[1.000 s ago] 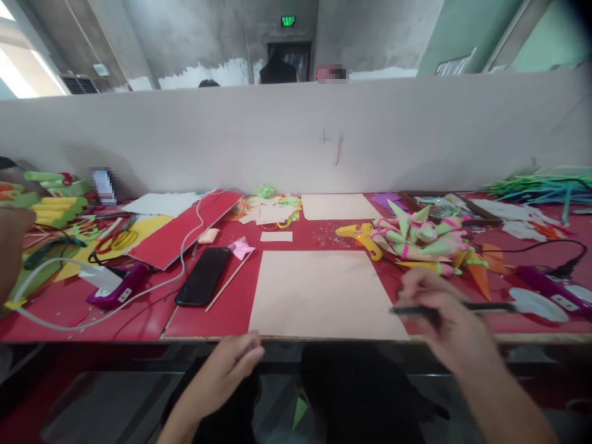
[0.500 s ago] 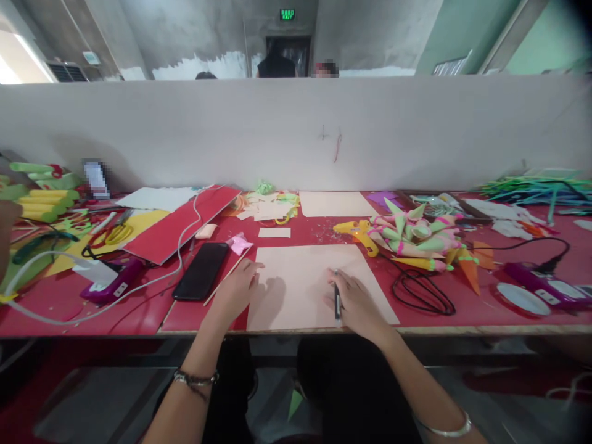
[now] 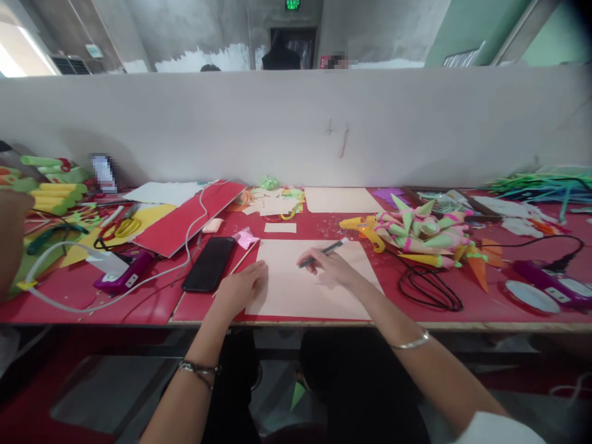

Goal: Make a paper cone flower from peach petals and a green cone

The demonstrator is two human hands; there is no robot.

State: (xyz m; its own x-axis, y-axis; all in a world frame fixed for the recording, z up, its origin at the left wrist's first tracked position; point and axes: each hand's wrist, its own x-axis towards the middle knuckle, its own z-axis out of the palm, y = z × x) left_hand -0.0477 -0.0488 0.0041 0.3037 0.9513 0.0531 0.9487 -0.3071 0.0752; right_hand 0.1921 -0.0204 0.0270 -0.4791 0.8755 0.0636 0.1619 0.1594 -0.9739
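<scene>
A large pale pink sheet of paper (image 3: pixel 319 299) lies in front of me at the table edge. My left hand (image 3: pixel 243 287) rests on its left side, fingers lying on the paper and holding nothing. My right hand (image 3: pixel 326 266) is over the sheet's middle, its fingers closed around a dark pen (image 3: pixel 333 247) with a pale end. The pen slants, its lower tip pointing left toward the paper; whether it touches cannot be made out. Left of my left hand are a thin wooden stick (image 3: pixel 241 258) and a black phone (image 3: pixel 209 264).
Right of the sheet lie a yellow glue gun (image 3: pixel 363 227), a bundle of green and pink paper cones (image 3: pixel 423 231) and a coiled black cable (image 3: pixel 430 293). On the left are a red board (image 3: pixel 192 217) and a purple power strip (image 3: pixel 124 274). Another person's arm (image 3: pixel 12 240) shows at far left.
My right hand has moved left and away from me over the sheet, and the pen has swung from pointing toward me to a slant. My left hand stays on the sheet's left side.
</scene>
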